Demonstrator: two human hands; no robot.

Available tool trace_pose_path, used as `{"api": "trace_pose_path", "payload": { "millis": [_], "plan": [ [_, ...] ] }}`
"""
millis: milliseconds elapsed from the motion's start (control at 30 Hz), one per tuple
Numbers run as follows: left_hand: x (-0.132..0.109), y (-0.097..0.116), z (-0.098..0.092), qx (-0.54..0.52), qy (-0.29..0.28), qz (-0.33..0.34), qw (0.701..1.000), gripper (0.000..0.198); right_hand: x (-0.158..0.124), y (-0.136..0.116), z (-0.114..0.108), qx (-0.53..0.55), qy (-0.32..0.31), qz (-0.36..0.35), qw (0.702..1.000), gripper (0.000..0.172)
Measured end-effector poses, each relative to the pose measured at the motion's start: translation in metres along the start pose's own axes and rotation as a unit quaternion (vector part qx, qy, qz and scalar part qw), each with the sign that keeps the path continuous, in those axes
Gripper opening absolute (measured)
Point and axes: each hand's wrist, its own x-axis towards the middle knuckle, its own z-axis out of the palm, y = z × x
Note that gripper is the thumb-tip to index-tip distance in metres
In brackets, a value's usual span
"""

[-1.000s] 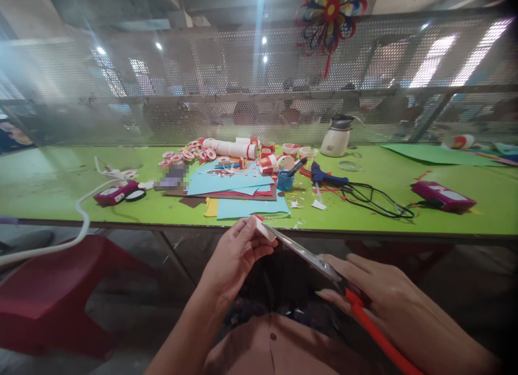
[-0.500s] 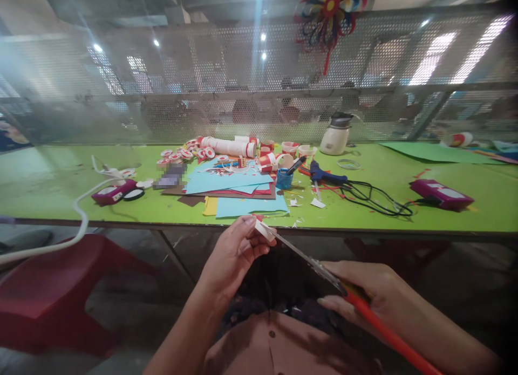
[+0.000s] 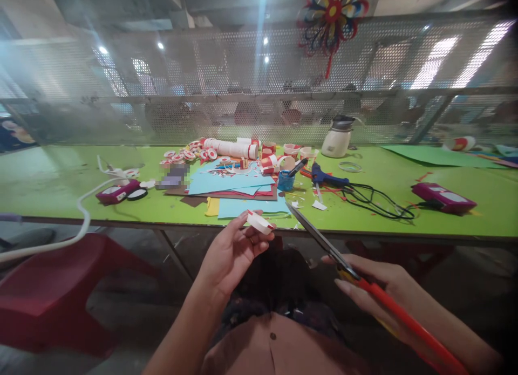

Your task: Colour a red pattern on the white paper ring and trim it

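My left hand (image 3: pixel 237 251) pinches a small white piece of paper cup (image 3: pixel 260 223) with red edges, held up in front of the table's near edge. My right hand (image 3: pixel 376 288) grips a pair of scissors (image 3: pixel 319 237) by its red-orange handles. The long metal blades look nearly closed and point up and left, apart from the paper piece. Past my hands, light blue paper sheets (image 3: pixel 230 182) lie in a stack with white and red scraps on top.
On the green table (image 3: pixel 364 202) sit a blue glue gun (image 3: pixel 332 176), a blue pen pot (image 3: pixel 285 181), a white jug (image 3: pixel 337 140), purple power boxes (image 3: pixel 444 197) and cut cups (image 3: pixel 269 163). A red stool (image 3: pixel 60 288) stands at lower left. A perforated screen (image 3: pixel 210 94) rises behind the table.
The scissors have drawn away from the paper piece, to the right and upward, and their blades no longer touch it. My left hand still holds the piece, now turned flatter.
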Motion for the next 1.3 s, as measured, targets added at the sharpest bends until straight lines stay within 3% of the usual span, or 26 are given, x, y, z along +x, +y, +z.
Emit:
{"api": "trace_pose_path", "payload": {
  "millis": [200, 400, 600, 733, 1033, 1300],
  "plan": [
    [0.000, 0.003, 0.001, -0.035, -0.003, -0.010, 0.999, 0.028, -0.005, -0.001, 0.005, 0.078, -0.007, 0.054, 0.995, 0.038],
    [-0.001, 0.005, 0.005, -0.071, 0.004, -0.020, 0.997, 0.028, -0.006, 0.008, 0.021, 0.043, -0.018, -0.018, 0.999, 0.029],
    [-0.002, 0.006, 0.008, -0.095, 0.010, -0.025, 0.995, 0.025, -0.006, 0.018, 0.029, -0.033, 0.060, -0.066, 0.995, 0.024],
    [-0.001, 0.006, 0.010, -0.100, 0.020, -0.020, 0.995, 0.025, -0.006, 0.020, 0.030, -0.051, 0.071, -0.081, 0.993, 0.022],
    [-0.002, 0.000, 0.014, -0.066, 0.046, 0.077, 0.994, 0.023, -0.011, 0.008, 0.029, 0.016, 0.006, -0.044, 0.999, 0.025],
    [-0.006, -0.001, 0.015, -0.053, 0.030, 0.113, 0.992, 0.024, -0.009, 0.009, 0.036, 0.065, -0.004, -0.026, 0.998, 0.028]
  ]
}}
